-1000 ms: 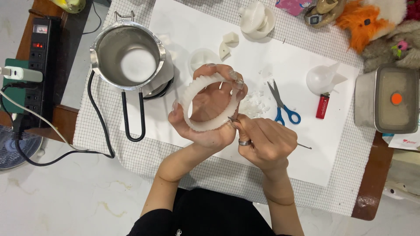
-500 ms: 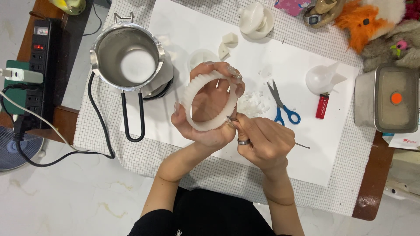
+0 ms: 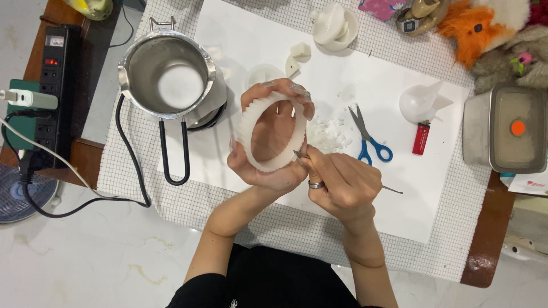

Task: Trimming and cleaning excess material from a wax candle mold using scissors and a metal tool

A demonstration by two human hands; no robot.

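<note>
Head view: a white ribbed ring (image 3: 246, 132) is gripped by the left hand (image 3: 268, 154), with the fingers curled over its far edge and the palm showing through its open middle. A thin metal tool (image 3: 301, 155) is pinched in the closed right hand (image 3: 342, 185), its tip touching the ring's near right edge and its other end sticking out to the right of the hand. Both are held over a white sheet (image 3: 399, 165) laid on a gridded mat (image 3: 445, 228). White crumbs (image 3: 328, 134) lie on the sheet just right of the ring, and blue-handled scissors (image 3: 368, 137) lie beyond them, with a red lighter (image 3: 420, 138) further right. A steel pot (image 3: 166, 74) with a black wire handle stands to the left of the ring. A steel box (image 3: 505, 128) sits at the right edge.
</note>
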